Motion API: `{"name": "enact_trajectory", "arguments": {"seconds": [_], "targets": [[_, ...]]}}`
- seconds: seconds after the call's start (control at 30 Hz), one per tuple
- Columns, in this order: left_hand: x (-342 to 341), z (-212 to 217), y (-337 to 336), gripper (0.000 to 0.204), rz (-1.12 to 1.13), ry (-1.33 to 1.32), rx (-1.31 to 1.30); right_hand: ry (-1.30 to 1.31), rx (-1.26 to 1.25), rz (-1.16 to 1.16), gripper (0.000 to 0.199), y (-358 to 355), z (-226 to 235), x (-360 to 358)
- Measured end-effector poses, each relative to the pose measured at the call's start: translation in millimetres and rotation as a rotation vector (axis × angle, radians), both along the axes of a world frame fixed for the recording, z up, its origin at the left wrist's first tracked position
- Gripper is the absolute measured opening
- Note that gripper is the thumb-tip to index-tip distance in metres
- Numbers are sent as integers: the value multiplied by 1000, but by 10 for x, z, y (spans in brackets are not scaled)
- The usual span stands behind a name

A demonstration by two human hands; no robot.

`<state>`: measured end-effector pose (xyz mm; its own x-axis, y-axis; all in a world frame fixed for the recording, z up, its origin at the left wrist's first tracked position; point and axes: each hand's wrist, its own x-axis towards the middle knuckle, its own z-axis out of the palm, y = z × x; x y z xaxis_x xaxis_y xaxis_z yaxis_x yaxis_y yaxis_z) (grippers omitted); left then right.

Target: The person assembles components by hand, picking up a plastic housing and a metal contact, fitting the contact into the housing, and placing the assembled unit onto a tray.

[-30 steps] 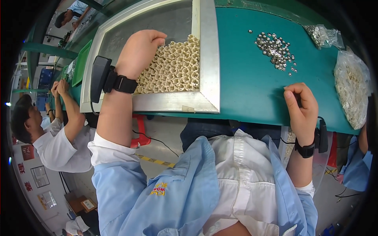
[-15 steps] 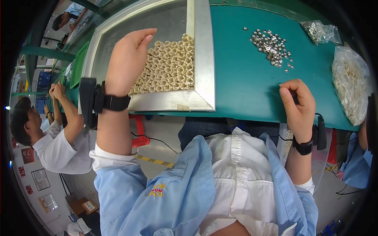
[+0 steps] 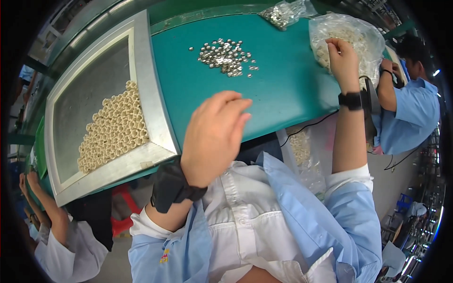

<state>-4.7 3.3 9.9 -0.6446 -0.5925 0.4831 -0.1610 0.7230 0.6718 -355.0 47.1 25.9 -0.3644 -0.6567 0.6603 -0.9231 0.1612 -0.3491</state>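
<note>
My left hand [image 3: 214, 134] is above the near edge of the green table, its fingers loosely stretched out to the right and slightly blurred; nothing shows in it. Over at the right, my right hand [image 3: 343, 63] is in front of a clear plastic bag [image 3: 368, 29] full of pale small pieces. Its fingers are curled and pinched together, and whatever they may hold is too small or hidden to make out. A loose pile of small shiny metal round pieces [image 3: 224, 56] lies on the table beyond my left hand.
A metal-framed tray [image 3: 160, 150] on the left holds many cream-coloured scalloped rings [image 3: 115, 125], packed close. A smaller bag of metal pieces [image 3: 279, 18] lies at the table's back. Another bag of pale pieces [image 3: 300, 148] hangs below the table edge. People work at both sides.
My view has turned to the right. My left hand has left the rings in the tray and come down near the table's front edge. My right hand has moved out to the large bag.
</note>
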Motion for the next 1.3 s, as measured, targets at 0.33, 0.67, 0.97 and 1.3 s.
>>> {"name": "enact_trajectory", "arguments": {"seconds": [0.33, 0.67, 0.97, 1.3], "targets": [[5, -91, -25, 14, 86, -33, -56, 12, 298, -90, 30, -461, -281, -677], [38, -89, -40, 10, 48, -7, -12, -245, 252, -88, 30, -351, 95, -535], [38, -109, -42, 8, 39, 22, -11, -488, 173, -55, 35, -233, 143, -430], [43, -98, -47, 10, 40, 103, 59, -389, -28, 226, 32, -170, 135, 105]]}}
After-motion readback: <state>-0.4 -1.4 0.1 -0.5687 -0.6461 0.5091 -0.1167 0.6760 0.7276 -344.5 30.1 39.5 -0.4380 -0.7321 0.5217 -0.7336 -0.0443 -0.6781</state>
